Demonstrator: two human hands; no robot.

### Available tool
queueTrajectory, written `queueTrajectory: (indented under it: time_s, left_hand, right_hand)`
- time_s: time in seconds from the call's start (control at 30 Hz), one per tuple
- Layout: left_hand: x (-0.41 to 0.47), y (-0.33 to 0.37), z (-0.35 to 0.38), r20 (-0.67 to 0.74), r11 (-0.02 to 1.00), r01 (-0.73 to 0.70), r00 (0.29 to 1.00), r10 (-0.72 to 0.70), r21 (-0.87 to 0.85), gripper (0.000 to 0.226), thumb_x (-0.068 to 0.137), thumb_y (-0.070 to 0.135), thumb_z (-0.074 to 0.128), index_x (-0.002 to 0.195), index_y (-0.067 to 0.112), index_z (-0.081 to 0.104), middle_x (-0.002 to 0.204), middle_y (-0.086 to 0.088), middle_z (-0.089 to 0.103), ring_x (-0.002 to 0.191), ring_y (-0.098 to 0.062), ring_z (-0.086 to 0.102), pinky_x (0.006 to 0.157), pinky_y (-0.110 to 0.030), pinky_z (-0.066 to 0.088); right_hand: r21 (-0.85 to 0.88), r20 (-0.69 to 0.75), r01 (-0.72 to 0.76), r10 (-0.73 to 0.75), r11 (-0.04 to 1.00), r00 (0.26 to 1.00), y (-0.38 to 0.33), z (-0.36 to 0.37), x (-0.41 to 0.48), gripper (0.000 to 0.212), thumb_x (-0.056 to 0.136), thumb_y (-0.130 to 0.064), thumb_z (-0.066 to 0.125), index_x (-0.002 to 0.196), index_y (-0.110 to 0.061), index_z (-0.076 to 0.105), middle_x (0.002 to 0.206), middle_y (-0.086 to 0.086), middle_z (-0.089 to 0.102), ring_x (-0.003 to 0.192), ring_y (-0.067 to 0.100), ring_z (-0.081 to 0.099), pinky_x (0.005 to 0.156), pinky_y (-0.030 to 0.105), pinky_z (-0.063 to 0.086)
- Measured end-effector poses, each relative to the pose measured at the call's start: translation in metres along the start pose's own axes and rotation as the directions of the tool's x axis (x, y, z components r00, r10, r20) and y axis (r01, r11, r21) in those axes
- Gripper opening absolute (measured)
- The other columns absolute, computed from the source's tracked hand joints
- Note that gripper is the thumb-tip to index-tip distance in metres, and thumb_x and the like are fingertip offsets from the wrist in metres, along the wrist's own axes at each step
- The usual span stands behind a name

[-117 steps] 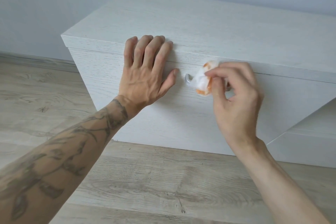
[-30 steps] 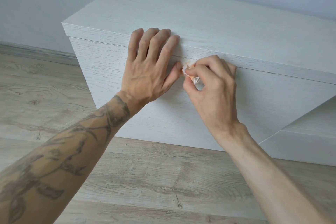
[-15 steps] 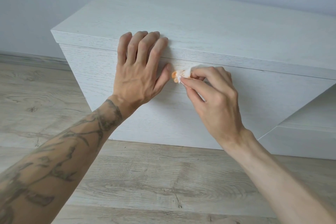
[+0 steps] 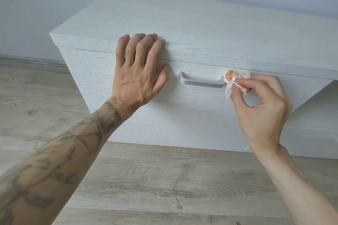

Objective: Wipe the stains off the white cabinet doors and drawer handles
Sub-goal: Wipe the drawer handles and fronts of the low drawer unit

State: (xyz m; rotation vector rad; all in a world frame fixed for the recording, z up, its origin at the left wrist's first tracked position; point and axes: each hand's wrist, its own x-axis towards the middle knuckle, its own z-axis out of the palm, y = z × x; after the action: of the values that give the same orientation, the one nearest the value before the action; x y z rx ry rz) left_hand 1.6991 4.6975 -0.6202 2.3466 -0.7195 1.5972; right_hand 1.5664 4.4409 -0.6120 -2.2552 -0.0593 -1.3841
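A low white cabinet (image 4: 210,29) stands against the wall, its drawer front (image 4: 182,115) facing me. A silver bar handle (image 4: 201,82) sits near the drawer's top edge. My left hand (image 4: 139,73) lies flat on the drawer front just left of the handle, fingers straight and reaching over the cabinet's top edge. My right hand (image 4: 261,104) pinches a crumpled white wipe (image 4: 232,78) stained orange, held against the right end of the handle.
Light wood-look floor (image 4: 146,184) runs in front of the cabinet. A grey skirting board (image 4: 31,63) and pale wall are at the left. A lower white unit (image 4: 314,133) adjoins the cabinet at the right.
My right hand has slid the wipe from the handle's left end, beside my left thumb, to its right end, uncovering the handle. My left hand stays pressed flat on the drawer front.
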Motion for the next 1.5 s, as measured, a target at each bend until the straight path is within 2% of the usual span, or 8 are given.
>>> queueTrajectory:
  time_s: [0.1,0.23,0.4,0.7,1.03,1.17,1.3,1.5]
  left_hand:
    - [0.000,0.000,0.000,-0.004,1.000,0.002,1.000,-0.002,-0.005,0.050,0.104,0.037,0.052,0.140,0.002,0.058,0.139,-0.019,0.059,0.129,-0.040,0.051,0.118,-0.057,0.031]
    - [0.000,0.000,0.000,-0.009,1.000,0.001,1.000,-0.001,-0.011,0.049,0.103,0.036,0.054,0.140,0.002,0.057,0.139,-0.019,0.058,0.129,-0.040,0.050,0.118,-0.056,0.029]
    - [0.000,0.001,0.001,-0.003,1.000,0.007,1.000,-0.007,-0.008,0.049,0.104,0.037,0.052,0.140,0.003,0.056,0.139,-0.019,0.058,0.130,-0.039,0.048,0.118,-0.057,0.030]
    - [0.001,0.001,0.002,-0.010,1.000,0.004,1.000,-0.004,-0.010,0.049,0.104,0.037,0.052,0.140,0.003,0.054,0.139,-0.019,0.057,0.130,-0.038,0.045,0.119,-0.055,0.026]
    - [0.000,0.000,0.005,-0.024,1.000,-0.004,1.000,0.004,-0.013,0.049,0.104,0.038,0.052,0.141,0.005,0.051,0.138,-0.019,0.058,0.130,-0.037,0.046,0.118,-0.057,0.028]
    - [-0.001,0.000,0.005,-0.026,1.000,0.001,1.000,-0.001,-0.016,0.049,0.103,0.037,0.053,0.140,0.004,0.053,0.138,-0.019,0.058,0.129,-0.038,0.046,0.117,-0.058,0.029]
    - [0.000,-0.001,0.006,-0.020,1.000,-0.001,1.000,0.001,-0.004,0.050,0.103,0.038,0.053,0.140,0.005,0.053,0.138,-0.019,0.058,0.129,-0.039,0.048,0.118,-0.058,0.030]
    - [0.000,-0.001,0.006,-0.025,1.000,-0.002,1.000,0.002,-0.006,0.050,0.103,0.038,0.052,0.140,0.005,0.053,0.138,-0.019,0.058,0.129,-0.040,0.049,0.118,-0.058,0.030]
  right_hand:
    - [0.079,0.047,-0.133,0.129,0.988,0.990,-0.008,0.003,-0.001,0.019,0.094,0.001,0.073,0.109,-0.010,0.075,0.107,-0.003,0.062,0.090,0.019,0.064,0.085,0.018,0.051]
    - [0.173,0.194,-0.225,0.191,0.959,0.962,-0.015,0.011,-0.007,0.043,0.093,0.007,0.071,0.132,-0.011,0.072,0.123,0.002,0.060,0.108,0.012,0.069,0.095,0.020,0.058]
    - [0.354,0.160,-0.354,0.316,0.866,0.935,-0.022,0.015,-0.010,0.024,0.097,-0.009,0.076,0.121,-0.013,0.077,0.116,-0.002,0.064,0.103,0.014,0.074,0.093,0.023,0.058]
    - [0.378,0.157,-0.338,0.300,0.862,0.941,-0.024,0.013,-0.018,0.028,0.096,0.001,0.072,0.122,-0.008,0.077,0.118,-0.001,0.059,0.103,0.018,0.074,0.094,0.025,0.060]
    - [0.229,0.148,-0.187,0.156,0.955,0.977,-0.007,0.010,-0.010,0.031,0.095,0.003,0.074,0.121,-0.013,0.077,0.111,-0.004,0.069,0.100,0.008,0.072,0.093,0.029,0.061]
    - [0.159,0.096,-0.091,0.076,0.983,0.992,-0.011,0.008,-0.014,0.021,0.094,0.001,0.075,0.112,-0.009,0.080,0.103,0.002,0.070,0.088,0.007,0.070,0.086,0.018,0.054]
    - [0.118,0.036,-0.080,0.076,0.990,0.996,-0.006,0.013,-0.008,0.022,0.093,0.004,0.073,0.112,-0.005,0.079,0.103,0.005,0.067,0.091,0.010,0.066,0.089,0.013,0.048]
    - [0.013,0.024,0.131,-0.131,0.991,0.991,-0.004,0.020,-0.014,0.018,0.095,-0.011,0.080,0.113,-0.013,0.081,0.097,0.006,0.072,0.088,0.024,0.063,0.085,0.038,0.046]
